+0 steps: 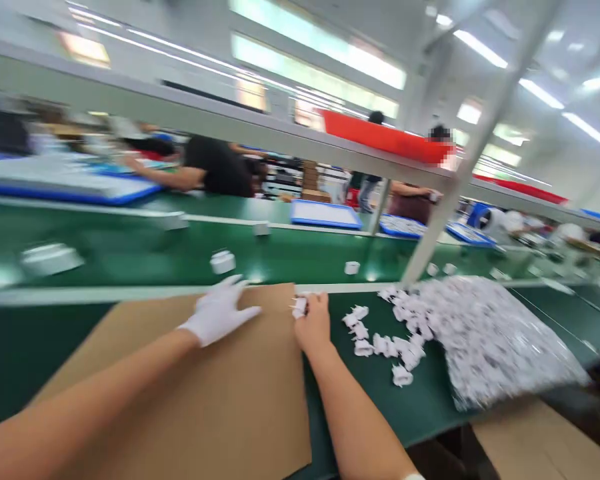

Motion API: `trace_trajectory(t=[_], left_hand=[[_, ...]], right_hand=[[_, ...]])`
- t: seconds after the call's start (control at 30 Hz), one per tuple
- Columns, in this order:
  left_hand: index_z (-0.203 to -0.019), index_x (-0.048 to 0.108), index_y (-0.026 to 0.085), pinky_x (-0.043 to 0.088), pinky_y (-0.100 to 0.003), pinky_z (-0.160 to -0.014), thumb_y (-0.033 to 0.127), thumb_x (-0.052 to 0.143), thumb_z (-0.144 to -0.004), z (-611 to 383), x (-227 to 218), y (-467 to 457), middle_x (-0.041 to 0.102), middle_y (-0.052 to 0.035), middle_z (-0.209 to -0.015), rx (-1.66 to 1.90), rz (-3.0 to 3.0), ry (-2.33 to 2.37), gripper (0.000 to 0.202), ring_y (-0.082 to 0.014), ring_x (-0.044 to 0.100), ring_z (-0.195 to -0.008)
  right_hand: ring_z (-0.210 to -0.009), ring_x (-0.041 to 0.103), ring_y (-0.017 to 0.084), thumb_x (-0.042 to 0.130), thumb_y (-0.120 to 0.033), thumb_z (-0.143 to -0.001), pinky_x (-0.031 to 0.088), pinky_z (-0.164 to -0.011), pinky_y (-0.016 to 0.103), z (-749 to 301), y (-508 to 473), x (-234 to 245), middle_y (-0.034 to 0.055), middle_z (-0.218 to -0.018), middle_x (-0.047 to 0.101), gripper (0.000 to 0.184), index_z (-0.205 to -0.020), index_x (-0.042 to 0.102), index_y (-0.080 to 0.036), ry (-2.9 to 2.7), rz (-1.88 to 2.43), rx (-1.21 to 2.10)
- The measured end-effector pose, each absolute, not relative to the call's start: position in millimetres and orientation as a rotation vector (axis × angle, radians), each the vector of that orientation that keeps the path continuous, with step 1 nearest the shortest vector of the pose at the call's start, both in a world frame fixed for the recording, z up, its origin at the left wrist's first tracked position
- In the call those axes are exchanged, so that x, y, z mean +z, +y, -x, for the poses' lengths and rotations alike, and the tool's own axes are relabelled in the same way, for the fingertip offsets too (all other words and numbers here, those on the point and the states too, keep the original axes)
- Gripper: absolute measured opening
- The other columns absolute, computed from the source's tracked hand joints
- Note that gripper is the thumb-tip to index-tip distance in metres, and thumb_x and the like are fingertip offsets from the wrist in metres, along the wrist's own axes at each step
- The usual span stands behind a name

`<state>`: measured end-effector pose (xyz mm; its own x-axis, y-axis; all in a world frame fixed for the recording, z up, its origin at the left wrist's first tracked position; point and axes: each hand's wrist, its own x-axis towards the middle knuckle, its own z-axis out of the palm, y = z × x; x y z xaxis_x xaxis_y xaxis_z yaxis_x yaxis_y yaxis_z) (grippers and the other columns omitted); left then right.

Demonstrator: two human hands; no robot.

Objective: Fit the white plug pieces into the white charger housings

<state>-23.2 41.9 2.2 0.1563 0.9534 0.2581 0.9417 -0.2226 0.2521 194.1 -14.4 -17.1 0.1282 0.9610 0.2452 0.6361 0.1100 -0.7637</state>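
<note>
My left hand (219, 312), in a white glove, rests over a brown cardboard sheet (220, 400) with its fingers spread and nothing in them. At the sheet's far right corner my right hand (314, 323), bare, has its fingers closed on a small white plastic part (299, 307) with thin prongs. To the right of that hand, several similar loose white parts (363, 347) are scattered on the green table. More of them spill from a clear plastic bag (505, 340) full of white parts.
Beyond the work edge runs a green conveyor belt (300, 257) carrying spaced white pieces (223, 261). A slanted white post (440, 220) and an overhead rail cross the view. Red bins (385, 137) lie on the rail. A person in black (215, 167) works across the line near blue trays (325, 215).
</note>
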Motion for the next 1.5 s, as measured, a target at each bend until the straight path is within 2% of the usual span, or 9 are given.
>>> trace_trajectory(t=[0.1, 0.2, 0.33, 0.5, 0.63, 0.77, 1.07, 1.33, 1.5], left_hand=[[-0.16, 0.059, 0.021, 0.026, -0.052, -0.136, 0.064, 0.076, -0.086, 48.4, -13.1, 20.6, 0.033, -0.0147, -0.179, 0.365, -2.465, 1.711, 0.088, -0.0395, 0.032, -0.165], [-0.165, 0.054, 0.023, 0.014, -0.057, -0.138, 0.072, 0.066, -0.089, 48.0, -20.3, 21.4, 0.023, -0.0143, -0.182, 0.276, -2.477, 1.547, 0.091, -0.0384, 0.02, -0.169], [-0.167, 0.05, 0.023, 0.011, -0.058, -0.137, 0.077, 0.06, -0.093, 44.8, -27.1, 22.5, 0.028, -0.0156, -0.18, 0.261, -2.433, 1.48, 0.093, -0.0372, 0.022, -0.169], [-0.161, 0.057, 0.02, 0.017, -0.059, -0.136, 0.07, 0.057, -0.098, 46.1, -37.0, 16.9, 0.038, -0.0166, -0.177, 0.415, -2.458, 1.453, 0.08, -0.0363, 0.03, -0.166], [-0.151, 0.066, 0.021, 0.022, -0.055, -0.136, 0.061, 0.061, -0.099, 48.4, -39.3, 16.0, 0.048, -0.0146, -0.171, 0.517, -2.46, 1.373, 0.066, -0.036, 0.038, -0.162], [-0.149, 0.067, 0.019, 0.022, -0.056, -0.137, 0.055, 0.06, -0.101, 50.4, -32.2, 14.0, 0.049, -0.0143, -0.171, 0.467, -2.431, 1.323, 0.06, -0.0359, 0.037, -0.163], [-0.15, 0.066, 0.018, 0.022, -0.059, -0.137, 0.051, 0.059, -0.101, 47.4, -28.2, 10.4, 0.048, -0.0149, -0.172, 0.435, -2.376, 1.284, 0.059, -0.0368, 0.035, -0.163], [-0.151, 0.065, 0.018, 0.021, -0.063, -0.136, 0.054, 0.058, -0.098, 44.1, -34.0, 19.5, 0.045, -0.018, -0.172, 0.447, -2.388, 1.233, 0.064, -0.0404, 0.033, -0.164], [-0.148, 0.068, 0.024, 0.024, -0.061, -0.136, 0.049, 0.056, -0.101, 51.2, -40.6, 21.1, 0.049, -0.0131, -0.171, 0.5, -2.456, 1.205, 0.055, -0.0369, 0.037, -0.162]], right_hand=[[-0.107, 0.073, 0.022, 0.057, 0.003, -0.08, 0.063, -0.102, 0.038, -178.1, -8.3, -38.0, 0.013, -0.127, 0.057, 0.06, -0.134, 0.068, -0.021, -1.566, 1.336, 0.736], [-0.104, 0.075, 0.023, 0.062, -0.001, -0.072, 0.065, -0.101, 0.04, -172.3, -9.8, -56.6, 0.0105, -0.121, 0.057, 0.058, -0.126, 0.07, -0.022, -1.521, 1.265, 0.889], [-0.103, 0.076, 0.026, 0.074, -0.013, -0.066, 0.066, -0.099, 0.045, -179.0, -16.6, -67.4, 0.0087, -0.118, 0.061, 0.048, -0.112, 0.069, -0.024, -1.448, 1.217, 0.904], [-0.101, 0.079, 0.03, 0.084, -0.039, -0.073, 0.066, -0.094, 0.05, -180.7, -23.4, -65.8, 0.0102, -0.108, 0.074, 0.042, -0.105, 0.06, -0.024, -1.356, 1.223, 0.798], [-0.105, 0.079, 0.029, 0.08, -0.052, -0.085, 0.065, -0.097, 0.05, -175.7, -30.8, -56.3, 0.0112, -0.109, 0.078, 0.039, -0.104, 0.058, -0.025, -1.462, 1.27, 0.687], [-0.103, 0.077, 0.029, 0.07, -0.059, -0.094, 0.064, -0.096, 0.048, -174.6, -39.8, -47.6, 0.0108, -0.109, 0.078, 0.038, -0.106, 0.059, -0.025, -1.577, 1.427, 0.492], [-0.116, 0.074, 0.029, 0.059, -0.045, -0.1, 0.064, -0.097, 0.048, -173.8, -53.5, -53.0, 0.0162, -0.132, 0.071, 0.022, -0.107, 0.066, -0.025, -1.757, 1.5, 0.088], [-0.092, 0.073, 0.028, 0.062, -0.038, -0.09, 0.064, -0.086, 0.046, -169.8, -54.5, -46.7, 0.0092, -0.107, 0.076, 0.017, -0.101, 0.074, -0.031, -1.791, 1.547, 0.158], [-0.088, 0.068, 0.025, 0.062, -0.039, -0.089, 0.059, -0.083, 0.04, -162.9, -44.1, -33.0, 0.0084, -0.101, 0.072, 0.02, -0.095, 0.078, -0.028, -1.825, 1.58, 0.182]])
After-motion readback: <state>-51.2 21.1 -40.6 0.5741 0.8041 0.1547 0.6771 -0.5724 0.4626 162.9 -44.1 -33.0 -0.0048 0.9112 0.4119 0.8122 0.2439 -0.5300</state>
